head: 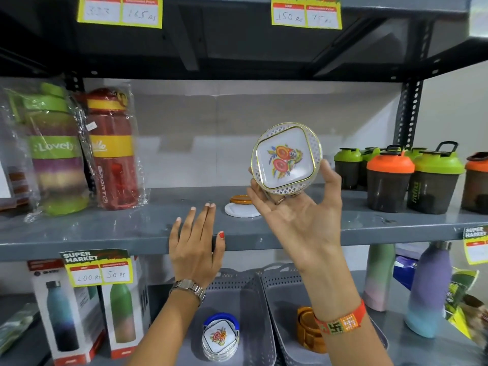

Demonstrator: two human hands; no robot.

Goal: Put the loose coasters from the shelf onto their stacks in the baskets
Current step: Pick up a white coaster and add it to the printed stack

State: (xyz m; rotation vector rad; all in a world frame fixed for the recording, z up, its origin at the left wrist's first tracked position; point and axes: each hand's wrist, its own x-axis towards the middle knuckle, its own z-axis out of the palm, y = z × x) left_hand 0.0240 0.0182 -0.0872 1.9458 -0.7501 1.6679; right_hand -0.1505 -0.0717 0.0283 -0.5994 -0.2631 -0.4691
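Grey plastic baskets sat side by side on the lower shelf: the left basket [253,307] held a stack of white floral coasters [221,339] in a blue-topped holder, and the right basket [282,294] held a stack of orange-brown coasters [309,328].

The right hand [298,207] gripped a white coaster [286,157] above the grey middle shelf [132,228], thumb on its right edge and fingertips along its lower left. Tilted to face the camera, the round coaster showed a latticed rim, a gold-edged rounded-square centre and an orange-and-red flower print.

The left hand [196,247] rested open and empty at the shelf's near edge, fingers stretched flat. Just beyond the fingertips, a plain white coaster [241,209] lay flat on the shelf, with an orange-brown coaster [240,198] touching its far side. Wrapped bottles [81,151] stood far left, lidded shakers [412,175] far right.
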